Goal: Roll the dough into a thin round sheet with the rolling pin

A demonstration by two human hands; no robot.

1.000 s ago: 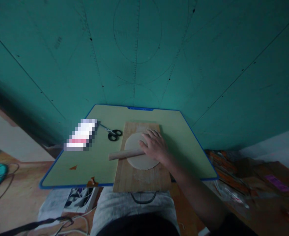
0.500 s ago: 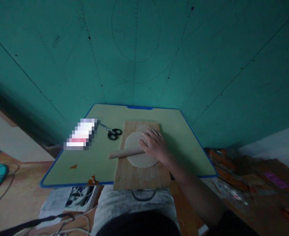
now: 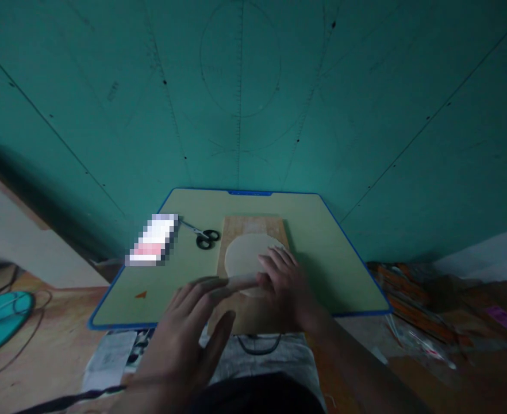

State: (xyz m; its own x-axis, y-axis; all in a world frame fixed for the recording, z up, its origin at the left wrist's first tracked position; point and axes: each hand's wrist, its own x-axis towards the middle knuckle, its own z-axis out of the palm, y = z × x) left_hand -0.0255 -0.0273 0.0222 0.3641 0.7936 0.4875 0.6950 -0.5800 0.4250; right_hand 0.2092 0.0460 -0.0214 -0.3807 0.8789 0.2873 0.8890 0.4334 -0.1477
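A round, flat sheet of dough lies on a wooden board, with a wooden rolling pin across its near part. My right hand is closed over the pin's right end, its fingertips reaching forward above the dough. From the lower left comes my left hand, fingers stretched toward the pin's left end and thumb held apart. That end of the pin is hidden behind the fingers, and whether they touch it I cannot tell.
Black-handled scissors lie left of the board on a blue-edged table. Farther left are a blurred-out flat object and a small orange-brown scrap. A green wall rises behind the table.
My left hand has come into view from the lower left and reached the rolling pin's left end. The pin and my right hand have come slightly nearer me over the dough.
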